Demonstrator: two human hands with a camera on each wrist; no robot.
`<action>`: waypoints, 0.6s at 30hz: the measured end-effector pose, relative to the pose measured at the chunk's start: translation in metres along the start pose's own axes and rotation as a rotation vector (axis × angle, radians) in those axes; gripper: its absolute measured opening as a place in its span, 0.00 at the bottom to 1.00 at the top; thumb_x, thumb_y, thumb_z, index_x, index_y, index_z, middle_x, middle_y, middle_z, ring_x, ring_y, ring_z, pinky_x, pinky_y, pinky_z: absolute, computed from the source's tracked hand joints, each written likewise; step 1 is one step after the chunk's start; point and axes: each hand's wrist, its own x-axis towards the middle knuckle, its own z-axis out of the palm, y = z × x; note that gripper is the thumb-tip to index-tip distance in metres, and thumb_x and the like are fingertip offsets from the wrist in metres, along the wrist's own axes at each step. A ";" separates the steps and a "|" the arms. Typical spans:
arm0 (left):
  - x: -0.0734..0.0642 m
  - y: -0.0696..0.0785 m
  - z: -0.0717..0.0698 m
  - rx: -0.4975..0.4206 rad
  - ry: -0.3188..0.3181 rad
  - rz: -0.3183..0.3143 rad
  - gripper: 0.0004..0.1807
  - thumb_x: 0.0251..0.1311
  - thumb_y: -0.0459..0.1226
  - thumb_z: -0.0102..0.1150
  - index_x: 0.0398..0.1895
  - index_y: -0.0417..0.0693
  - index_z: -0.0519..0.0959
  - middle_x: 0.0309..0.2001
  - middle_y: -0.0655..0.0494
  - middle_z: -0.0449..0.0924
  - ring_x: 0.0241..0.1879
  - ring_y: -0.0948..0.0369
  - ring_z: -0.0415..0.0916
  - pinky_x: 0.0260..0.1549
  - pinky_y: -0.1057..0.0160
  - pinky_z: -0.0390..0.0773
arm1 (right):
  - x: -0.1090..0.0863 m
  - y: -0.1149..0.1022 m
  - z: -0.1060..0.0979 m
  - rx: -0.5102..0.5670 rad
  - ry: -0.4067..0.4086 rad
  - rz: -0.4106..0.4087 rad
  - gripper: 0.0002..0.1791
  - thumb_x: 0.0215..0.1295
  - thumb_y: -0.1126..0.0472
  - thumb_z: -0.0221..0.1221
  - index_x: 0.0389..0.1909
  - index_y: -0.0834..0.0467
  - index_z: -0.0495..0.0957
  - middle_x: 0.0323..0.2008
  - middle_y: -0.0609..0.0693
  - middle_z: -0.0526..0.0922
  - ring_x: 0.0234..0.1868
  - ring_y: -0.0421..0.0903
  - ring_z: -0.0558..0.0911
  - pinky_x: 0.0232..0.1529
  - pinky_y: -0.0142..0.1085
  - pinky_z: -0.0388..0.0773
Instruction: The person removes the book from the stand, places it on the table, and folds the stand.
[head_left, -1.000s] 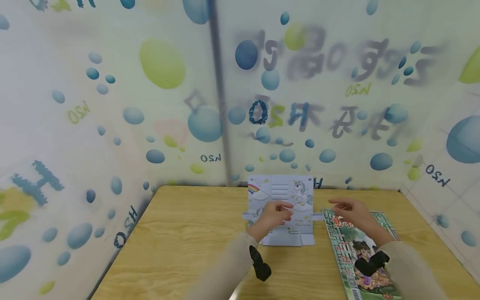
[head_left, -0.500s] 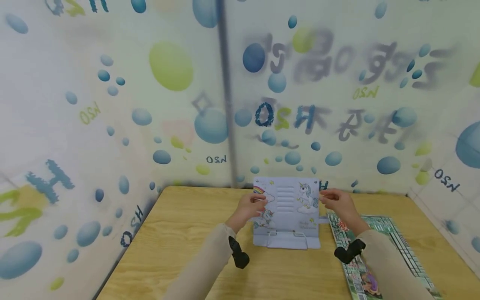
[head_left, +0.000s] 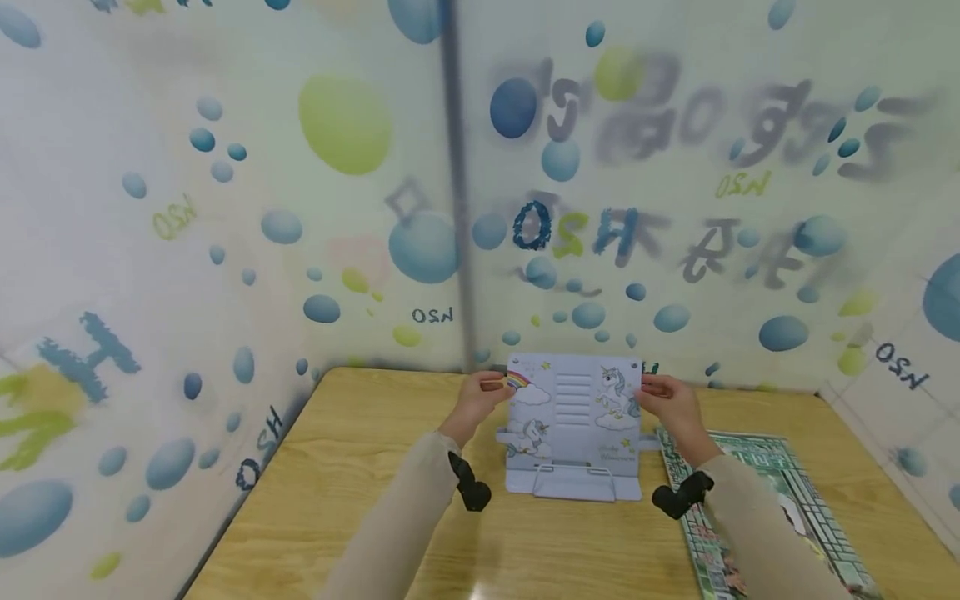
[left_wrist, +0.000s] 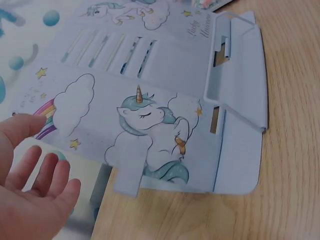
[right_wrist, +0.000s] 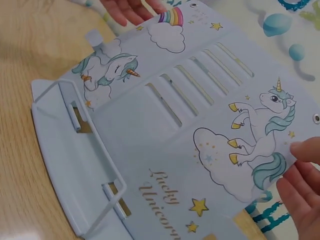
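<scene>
A pale book stand (head_left: 573, 450) printed with unicorns, clouds and a rainbow stands tilted back on the table, its slotted panel facing me. My left hand (head_left: 474, 407) holds its left edge near the rainbow; in the left wrist view a digit overlaps the rainbow, and the other left-hand fingers (left_wrist: 47, 172) lie beyond the edge. On the opposite edge, by the standing unicorn, my right hand (head_left: 675, 412) grips with the thumb in front and curled fingers (right_wrist: 300, 192) beside it. A wire page holder (right_wrist: 102, 155) runs along the bottom ledge. Some fingertips are hidden.
A green illustrated magazine (head_left: 780, 492) lies to the right of the stand, partly under my right forearm. The wooden table (head_left: 322, 483) meets a wall covering (head_left: 360, 233) with blue and green spots behind the stand.
Both hands have gone to the sides of the book stand. My left hand moved left from in front of the panel to its left edge; the right came in from above the magazine.
</scene>
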 end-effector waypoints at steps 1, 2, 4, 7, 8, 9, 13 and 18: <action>0.002 -0.001 0.003 0.005 -0.006 0.000 0.22 0.55 0.35 0.62 0.53 0.37 0.72 0.48 0.44 0.73 0.48 0.51 0.70 0.47 0.55 0.72 | 0.000 0.000 0.001 0.021 0.016 0.010 0.25 0.64 0.62 0.56 0.58 0.70 0.65 0.50 0.65 0.71 0.41 0.40 0.75 0.43 0.31 0.75; 0.003 -0.001 0.006 0.005 -0.014 0.000 0.21 0.55 0.35 0.62 0.53 0.37 0.73 0.46 0.46 0.74 0.46 0.53 0.70 0.45 0.56 0.72 | 0.000 0.002 0.003 0.041 0.035 0.017 0.24 0.64 0.63 0.56 0.58 0.70 0.66 0.49 0.65 0.72 0.39 0.37 0.75 0.42 0.30 0.75; 0.006 -0.003 0.012 0.014 -0.011 0.002 0.19 0.56 0.34 0.61 0.51 0.37 0.74 0.40 0.49 0.73 0.40 0.56 0.70 0.39 0.60 0.73 | 0.001 0.004 0.005 0.080 0.064 0.029 0.23 0.63 0.65 0.56 0.56 0.71 0.66 0.46 0.63 0.73 0.35 0.32 0.75 0.39 0.27 0.75; 0.008 -0.007 0.017 0.011 0.008 0.009 0.16 0.56 0.32 0.61 0.47 0.36 0.75 0.32 0.52 0.71 0.33 0.59 0.67 0.30 0.65 0.71 | 0.004 0.008 0.009 0.090 0.087 0.030 0.21 0.62 0.67 0.56 0.54 0.71 0.68 0.43 0.61 0.74 0.33 0.32 0.74 0.37 0.24 0.75; 0.008 -0.010 0.016 0.007 0.016 0.013 0.14 0.56 0.31 0.61 0.45 0.35 0.76 0.31 0.53 0.70 0.31 0.59 0.67 0.28 0.66 0.70 | 0.005 0.009 0.011 0.091 0.084 0.025 0.20 0.62 0.67 0.56 0.54 0.71 0.68 0.43 0.61 0.75 0.33 0.32 0.74 0.36 0.25 0.75; 0.007 -0.012 0.016 0.006 0.023 0.015 0.13 0.56 0.31 0.60 0.44 0.35 0.77 0.29 0.54 0.70 0.30 0.60 0.66 0.27 0.67 0.70 | 0.006 0.010 0.013 0.090 0.078 0.019 0.20 0.62 0.67 0.56 0.53 0.71 0.68 0.42 0.61 0.75 0.33 0.32 0.74 0.37 0.25 0.75; 0.009 -0.017 0.013 0.010 0.033 0.035 0.10 0.56 0.31 0.60 0.41 0.36 0.79 0.27 0.55 0.70 0.28 0.61 0.66 0.26 0.68 0.69 | 0.010 0.012 0.015 0.089 0.051 -0.035 0.17 0.62 0.69 0.56 0.50 0.72 0.68 0.40 0.61 0.74 0.33 0.35 0.75 0.36 0.27 0.76; 0.010 -0.015 0.014 0.015 0.037 0.017 0.11 0.55 0.31 0.61 0.42 0.37 0.77 0.31 0.53 0.71 0.31 0.59 0.68 0.29 0.66 0.71 | 0.016 0.010 0.012 0.085 0.042 -0.059 0.16 0.61 0.70 0.56 0.48 0.73 0.69 0.37 0.58 0.74 0.32 0.36 0.75 0.36 0.28 0.77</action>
